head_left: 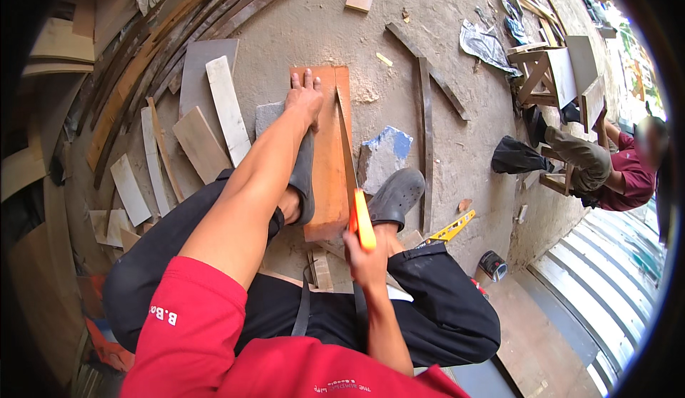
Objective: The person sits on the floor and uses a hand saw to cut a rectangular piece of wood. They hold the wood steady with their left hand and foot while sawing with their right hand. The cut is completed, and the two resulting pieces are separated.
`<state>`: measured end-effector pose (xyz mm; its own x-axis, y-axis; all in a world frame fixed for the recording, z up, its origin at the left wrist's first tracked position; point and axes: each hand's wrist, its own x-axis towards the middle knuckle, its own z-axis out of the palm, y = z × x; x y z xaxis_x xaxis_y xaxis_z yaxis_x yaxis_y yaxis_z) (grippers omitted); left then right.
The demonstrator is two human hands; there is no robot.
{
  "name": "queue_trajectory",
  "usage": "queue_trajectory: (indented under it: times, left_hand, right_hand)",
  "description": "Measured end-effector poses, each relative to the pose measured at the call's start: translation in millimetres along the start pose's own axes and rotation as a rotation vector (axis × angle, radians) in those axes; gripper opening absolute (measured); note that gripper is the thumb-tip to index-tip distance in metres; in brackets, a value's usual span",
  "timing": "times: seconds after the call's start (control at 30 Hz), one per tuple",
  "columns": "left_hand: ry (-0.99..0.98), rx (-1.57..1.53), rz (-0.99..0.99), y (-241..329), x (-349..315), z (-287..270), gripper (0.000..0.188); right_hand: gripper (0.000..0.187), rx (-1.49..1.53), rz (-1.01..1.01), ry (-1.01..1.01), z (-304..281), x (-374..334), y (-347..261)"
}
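An orange-brown wooden board [325, 177] lies lengthwise in front of me, between my feet. My left hand [305, 100] presses flat on its far end, fingers spread. In my right hand [367, 259] is the orange-yellow handle of a handsaw [345, 130], gripped near the board's close end. The blade runs away from me along the board's right side, its tip at a thin cut line near the far edge. My left clog [304, 173] rests on the board's left side; the right clog [394, 195] stands beside it.
A blue-stained concrete block [385, 157] sits right of the board, with sawdust [365, 93] beyond. Wood offcuts [200, 141] and long strips crowd the left. Dark bars [426, 141], a yellow saw [451, 230] and a can [492, 264] lie right. Another person [621, 162] sits far right.
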<state>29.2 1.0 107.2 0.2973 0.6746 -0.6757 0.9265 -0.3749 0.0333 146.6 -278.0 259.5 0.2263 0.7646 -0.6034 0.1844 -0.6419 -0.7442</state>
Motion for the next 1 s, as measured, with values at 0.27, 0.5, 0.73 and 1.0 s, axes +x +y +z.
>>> queue_trajectory:
  times: [0.27, 0.5, 0.73, 1.0]
  left_hand:
    - [0.032, 0.008, 0.002, -4.3, 0.5, 9.3, 0.139]
    - [0.04, 0.005, 0.006, 3.3, 5.6, 10.8, 0.138]
    - [0.018, 0.001, -0.012, -0.9, 0.9, 12.4, 0.138]
    - [0.03, 0.016, 0.017, -8.6, -4.5, 2.3, 0.136]
  right_hand:
    - [0.032, 0.104, -0.004, 0.04, 17.8, 54.1, 15.4]
    - [0.031, 0.035, -0.08, 0.085, 22.0, 51.0, 9.5]
    - [0.026, 0.165, 0.145, 0.038, -1.8, -39.1, 2.3]
    - [0.03, 0.018, -0.088, 0.073, -3.1, -6.1, 1.9]
